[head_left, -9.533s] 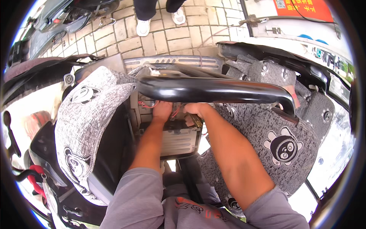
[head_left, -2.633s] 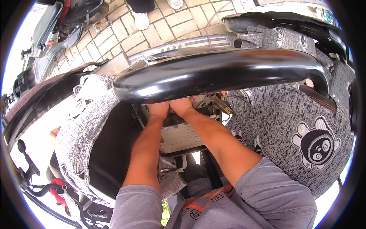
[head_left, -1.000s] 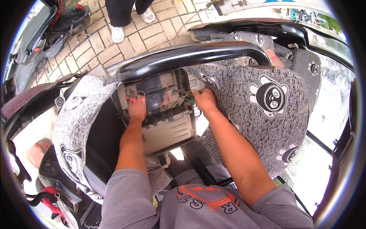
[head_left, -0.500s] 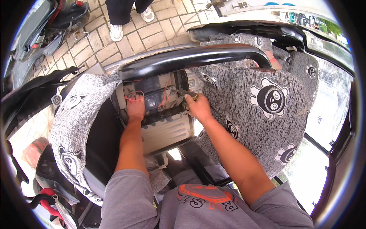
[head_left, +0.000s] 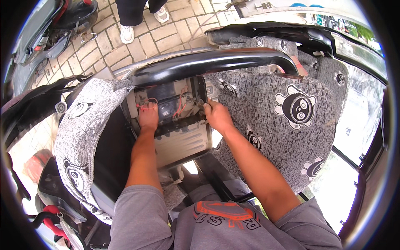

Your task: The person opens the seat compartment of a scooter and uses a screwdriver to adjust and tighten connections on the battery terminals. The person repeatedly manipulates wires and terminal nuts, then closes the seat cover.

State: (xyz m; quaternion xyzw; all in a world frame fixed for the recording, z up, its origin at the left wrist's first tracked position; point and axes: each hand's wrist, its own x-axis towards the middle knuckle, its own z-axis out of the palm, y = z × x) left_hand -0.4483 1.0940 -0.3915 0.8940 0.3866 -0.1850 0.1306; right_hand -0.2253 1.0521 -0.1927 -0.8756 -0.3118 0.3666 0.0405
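My left hand (head_left: 148, 118) reaches into an open metal box (head_left: 204, 133) below a black tubular bar (head_left: 216, 58), fingers curled at a looped red wire (head_left: 155, 101); what they grip is hidden. Several dark battery-like blocks (head_left: 166, 108) and more thin red wires lie inside, above a ribbed pale panel (head_left: 181, 146). My right hand (head_left: 216, 116) is closed on a small tool (head_left: 208, 105) at the box's right edge, beside metal fittings; the tool is mostly hidden.
A panda-patterned grey seat (head_left: 262, 108) is at the right, a similarly covered padded piece (head_left: 83, 129) at the left. Another person's legs (head_left: 131, 12) stand on the paving (head_left: 191, 25) beyond. Parked scooters (head_left: 62, 25) are upper left, red and black handlebar parts (head_left: 54, 221) lower left.
Since the oldest views, more of the box has come out from under the bar. Over the last second my right hand has moved slightly left and down with the tool; my left hand stays put.
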